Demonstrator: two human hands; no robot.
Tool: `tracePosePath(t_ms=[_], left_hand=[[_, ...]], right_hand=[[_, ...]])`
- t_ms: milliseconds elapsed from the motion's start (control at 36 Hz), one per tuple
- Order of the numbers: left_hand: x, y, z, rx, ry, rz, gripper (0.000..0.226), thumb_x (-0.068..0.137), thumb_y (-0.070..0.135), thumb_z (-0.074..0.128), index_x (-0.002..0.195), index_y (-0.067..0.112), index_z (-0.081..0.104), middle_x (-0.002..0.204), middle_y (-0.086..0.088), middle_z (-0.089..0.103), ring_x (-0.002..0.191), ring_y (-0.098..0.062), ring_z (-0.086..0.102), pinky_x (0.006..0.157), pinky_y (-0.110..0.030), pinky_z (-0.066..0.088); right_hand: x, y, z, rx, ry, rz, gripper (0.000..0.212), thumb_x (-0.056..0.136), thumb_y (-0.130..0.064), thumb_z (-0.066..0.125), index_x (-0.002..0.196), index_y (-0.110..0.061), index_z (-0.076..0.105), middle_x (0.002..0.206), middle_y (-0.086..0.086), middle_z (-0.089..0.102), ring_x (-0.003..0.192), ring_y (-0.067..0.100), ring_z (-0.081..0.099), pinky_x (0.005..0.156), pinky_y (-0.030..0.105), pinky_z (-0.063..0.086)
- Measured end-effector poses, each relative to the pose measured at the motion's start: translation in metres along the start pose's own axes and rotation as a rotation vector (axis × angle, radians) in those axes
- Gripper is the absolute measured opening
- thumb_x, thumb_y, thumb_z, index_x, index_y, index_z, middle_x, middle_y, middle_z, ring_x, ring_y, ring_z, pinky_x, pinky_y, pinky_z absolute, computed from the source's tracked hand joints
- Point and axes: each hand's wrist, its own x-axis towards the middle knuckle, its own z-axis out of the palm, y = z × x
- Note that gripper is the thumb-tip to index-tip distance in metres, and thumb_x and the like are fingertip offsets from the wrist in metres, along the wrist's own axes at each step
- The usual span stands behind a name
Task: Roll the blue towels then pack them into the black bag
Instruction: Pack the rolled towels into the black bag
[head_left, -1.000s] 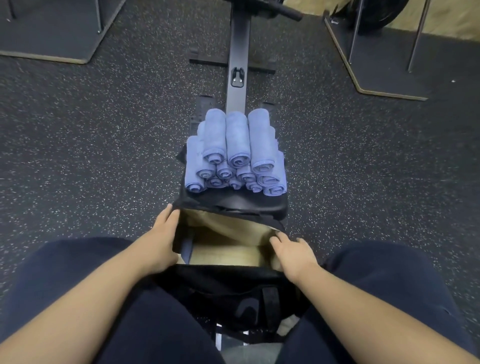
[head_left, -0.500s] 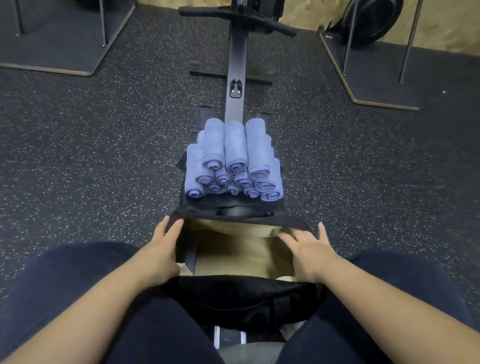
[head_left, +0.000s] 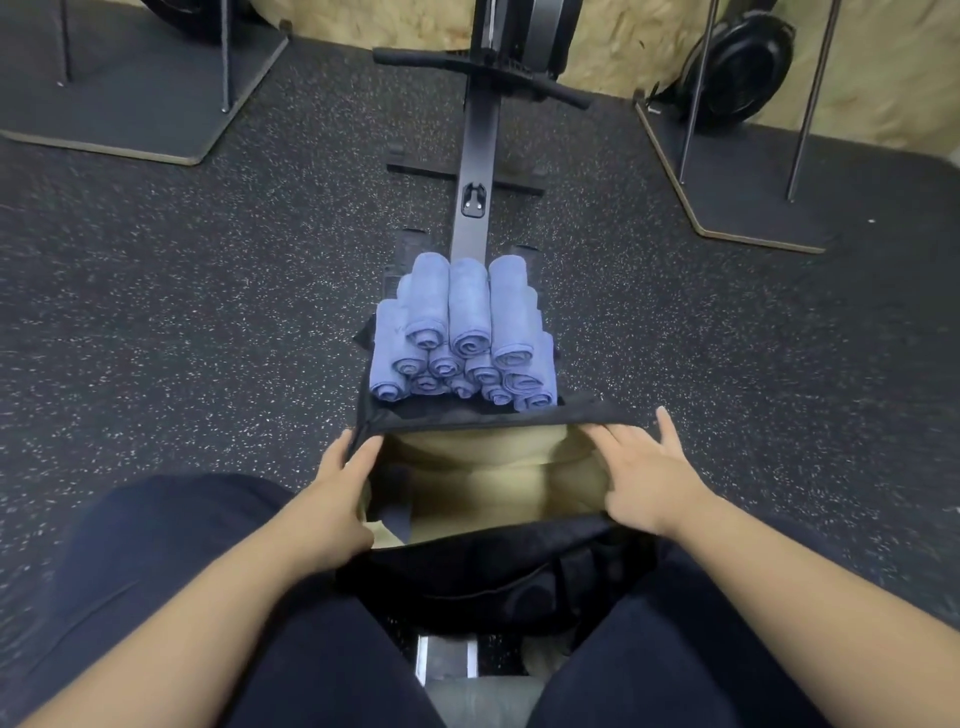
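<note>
The black bag now gapes wider than a second ago: the left hand at 9 o'clock grips its rim, and the right hand at 3 o'clock presses with fingers spread flat. Tan lining shows, no towels visible inside. Soft, spiral-ended rolled blue towels stay stacked at 12 o'clock, ready for packing.

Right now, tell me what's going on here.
A person sits astride a rowing machine with a black bag between their knees. Both hands are spreading its mouth: the left hand grips the left edge of the opening, and the right hand presses flat on the right edge. The tan lining shows, and a dark flap sits at its left. A stack of rolled blue towels waits just beyond the bag; none of that stack is packed yet.
</note>
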Motion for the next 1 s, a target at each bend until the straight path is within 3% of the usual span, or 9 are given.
tracePosePath(t_ms=[111,250,278,361,417,528,722,917,1000], left_hand=[[-0.009,0.000,0.002,-0.046,-0.032,0.013,0.101,0.078,0.005,0.059,0.150,0.037,-0.005,0.158,0.007,-0.020,0.139,-0.017,0.031,0.093,-0.018,0.038],[-0.011,0.004,0.001,-0.046,0.027,0.057,0.096,0.079,0.003,0.057,0.151,0.033,0.001,0.158,0.007,-0.020,0.145,-0.012,0.018,0.098,-0.016,0.031],[-0.010,0.005,0.000,-0.044,0.043,0.058,0.096,0.079,0.003,0.057,0.151,0.033,0.001,0.158,0.007,-0.019,0.145,-0.012,0.019,0.097,-0.018,0.032],[-0.008,0.008,-0.002,-0.030,0.058,0.052,0.096,0.079,0.004,0.057,0.151,0.034,0.001,0.158,0.007,-0.018,0.144,-0.013,0.021,0.096,-0.021,0.035],[-0.007,0.008,-0.002,-0.036,0.054,0.052,0.097,0.079,0.004,0.058,0.151,0.034,0.001,0.158,0.006,-0.018,0.145,-0.013,0.019,0.097,-0.020,0.034],[-0.009,0.004,0.002,-0.068,0.011,0.023,0.096,0.078,0.003,0.059,0.151,0.034,0.003,0.159,0.004,-0.016,0.130,-0.017,0.042,0.092,-0.019,0.038],[-0.013,-0.001,0.009,-0.118,-0.056,-0.001,0.098,0.079,0.004,0.062,0.151,0.031,0.003,0.158,0.002,-0.018,0.125,-0.024,0.048,0.088,-0.016,0.040],[-0.006,-0.005,0.006,-0.198,-0.075,0.008,0.101,0.077,0.002,0.064,0.152,0.030,0.002,0.158,0.004,-0.016,0.133,-0.011,0.035,0.088,-0.012,0.032],[0.001,-0.007,0.008,-0.215,-0.082,0.006,0.103,0.077,0.002,0.066,0.152,0.029,-0.001,0.158,0.003,-0.016,0.135,-0.008,0.029,0.086,-0.009,0.028]], right_hand=[[-0.007,0.002,0.000,-0.003,0.099,0.008,0.086,0.073,-0.021,0.057,0.150,-0.024,0.019,0.144,-0.003,0.035,0.134,0.019,0.034,0.112,0.059,-0.009],[-0.010,0.012,0.007,-0.096,0.252,-0.020,0.090,0.050,-0.023,0.078,0.135,-0.016,0.049,0.115,0.002,0.058,0.107,0.024,0.059,0.106,0.068,0.017],[-0.009,0.011,0.002,-0.100,0.245,-0.018,0.091,0.051,-0.022,0.077,0.136,-0.016,0.046,0.117,0.002,0.056,0.110,0.024,0.058,0.107,0.068,0.016],[-0.005,0.006,-0.014,-0.070,0.115,0.036,0.086,0.076,-0.026,0.061,0.150,-0.022,0.017,0.139,-0.002,0.036,0.133,0.019,0.034,0.113,0.058,-0.006],[-0.002,0.004,-0.019,-0.068,0.070,0.046,0.083,0.081,-0.026,0.056,0.150,-0.022,0.011,0.144,-0.002,0.031,0.136,0.018,0.028,0.113,0.057,-0.009],[0.002,-0.001,-0.012,-0.064,0.024,0.027,0.080,0.082,-0.026,0.054,0.150,-0.022,0.014,0.142,-0.001,0.035,0.134,0.019,0.031,0.114,0.056,-0.008],[0.004,-0.007,-0.002,-0.094,-0.032,0.013,0.080,0.084,-0.030,0.052,0.151,-0.024,0.007,0.147,-0.002,0.030,0.137,0.018,0.028,0.114,0.057,-0.006],[0.011,-0.013,0.002,-0.016,-0.013,-0.033,0.081,0.083,-0.030,0.054,0.151,-0.030,0.009,0.149,-0.006,0.028,0.139,0.016,0.025,0.114,0.056,-0.007],[0.013,-0.020,0.005,0.022,0.075,-0.099,0.070,0.079,-0.030,0.052,0.145,-0.028,0.031,0.143,-0.008,0.041,0.134,0.016,0.036,0.115,0.052,-0.003]])
